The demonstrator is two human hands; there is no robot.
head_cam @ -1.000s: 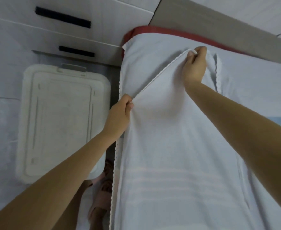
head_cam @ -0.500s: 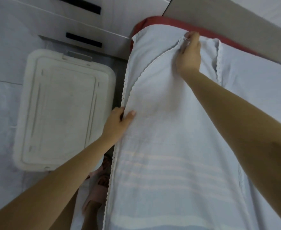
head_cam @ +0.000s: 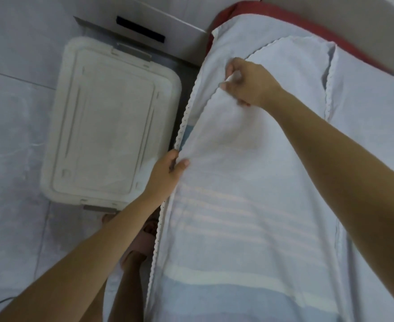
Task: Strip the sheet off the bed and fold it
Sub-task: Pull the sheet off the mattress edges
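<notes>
Bedding fills most of the view. The bed (head_cam: 284, 15), with a red layer showing at its far end, carries the pale blue sheet (head_cam: 238, 217), which lies on top of it along its left side. The sheet is already doubled over itself into a long band, so I judge that the stripping is mostly done and the folding is in its early or middle part. The band is not yet folded across its length. More pale cloth lies flat to the right, and I cannot tell if it is the same sheet.

The long axis of the band runs from the person away to the far end of the bed. Its scalloped trim (head_cam: 157, 228) follows the left edge on the same line, and the pale stripes go across it.

On the floor (head_cam: 17, 112) to the left lies a white plastic storage box (head_cam: 107, 122), lid up, near a cabinet with drawers (head_cam: 179, 31).

The right hand (head_cam: 249, 84) pinches the edge of the upper layer far up the band, fingers curled on the cloth. The left hand (head_cam: 168, 173) grips the left edge nearer to the person, thumb on top of the fabric. A foot in a pink sandal (head_cam: 142, 242) shows below the left arm.
</notes>
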